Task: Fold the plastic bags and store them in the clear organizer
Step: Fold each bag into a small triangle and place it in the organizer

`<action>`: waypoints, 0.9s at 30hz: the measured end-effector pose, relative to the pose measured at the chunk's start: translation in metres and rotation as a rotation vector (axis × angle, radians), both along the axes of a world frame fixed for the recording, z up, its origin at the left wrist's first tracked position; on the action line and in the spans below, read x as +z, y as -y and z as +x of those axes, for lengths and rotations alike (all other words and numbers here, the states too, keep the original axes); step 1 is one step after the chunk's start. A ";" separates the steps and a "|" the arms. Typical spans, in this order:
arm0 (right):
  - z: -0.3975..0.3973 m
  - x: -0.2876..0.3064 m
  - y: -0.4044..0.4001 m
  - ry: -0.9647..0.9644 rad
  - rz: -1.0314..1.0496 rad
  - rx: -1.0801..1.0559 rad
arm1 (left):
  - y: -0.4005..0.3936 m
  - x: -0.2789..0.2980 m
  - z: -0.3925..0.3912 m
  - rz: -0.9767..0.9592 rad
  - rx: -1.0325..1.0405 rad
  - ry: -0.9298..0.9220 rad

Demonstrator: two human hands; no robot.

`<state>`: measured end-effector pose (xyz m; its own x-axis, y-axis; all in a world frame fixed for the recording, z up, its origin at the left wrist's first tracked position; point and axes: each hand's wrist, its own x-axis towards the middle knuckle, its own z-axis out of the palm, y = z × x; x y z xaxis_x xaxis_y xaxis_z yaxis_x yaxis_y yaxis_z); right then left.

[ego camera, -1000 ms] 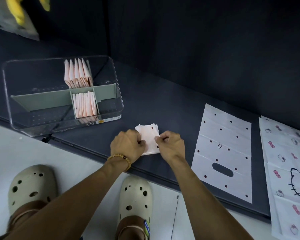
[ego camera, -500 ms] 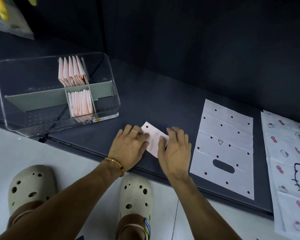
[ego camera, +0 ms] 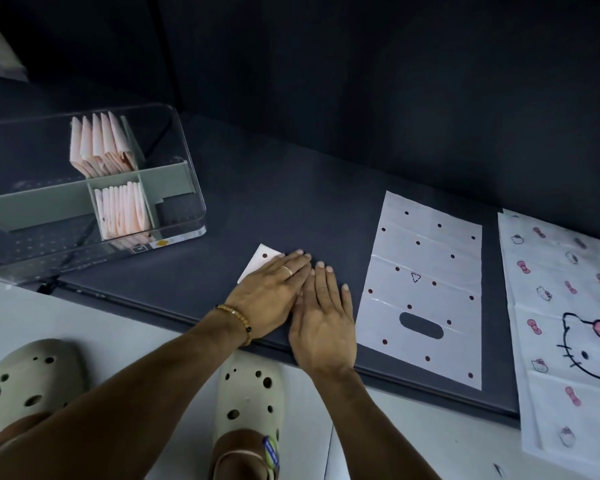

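Observation:
A small folded white bag (ego camera: 262,259) with a red dot lies on the dark mat (ego camera: 291,209); only its far-left corner shows. My left hand (ego camera: 269,292) lies flat on it with straight fingers, pressing it down. My right hand (ego camera: 323,317) lies flat beside the left, fingers straight, over the bag's right part. The clear organizer (ego camera: 184,188) stands at the left, with grey dividers and two rows of folded pinkish bags (ego camera: 101,147) standing upright in its middle compartments.
A flat white dotted bag (ego camera: 426,271) with a handle slot lies to the right of my hands. Further right lies a cartoon-cat printed bag (ego camera: 568,323). The mat's front edge runs just under my wrists. Two feet in clogs stand on the white floor below.
Both hands went from pinching the folded bag's edges to lying flat on it. They then slid together, covering more of the bag.

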<state>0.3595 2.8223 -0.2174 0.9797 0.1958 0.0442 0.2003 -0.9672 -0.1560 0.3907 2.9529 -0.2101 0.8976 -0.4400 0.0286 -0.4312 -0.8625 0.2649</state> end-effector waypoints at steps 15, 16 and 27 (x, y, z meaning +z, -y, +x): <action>0.001 -0.006 0.004 -0.086 -0.016 0.029 | -0.060 0.011 0.015 0.033 0.083 -0.077; 0.001 -0.004 0.003 -0.066 -0.009 0.023 | -0.049 0.013 0.016 0.025 0.088 -0.060; 0.000 -0.003 0.004 -0.054 0.108 -0.026 | -0.025 0.038 0.042 -0.154 0.231 -0.307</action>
<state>0.3593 2.8186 -0.2207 0.9859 0.1668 0.0103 0.1633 -0.9490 -0.2695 0.4325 2.9778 -0.1722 0.9495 -0.2370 -0.2058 -0.1115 -0.8676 0.4846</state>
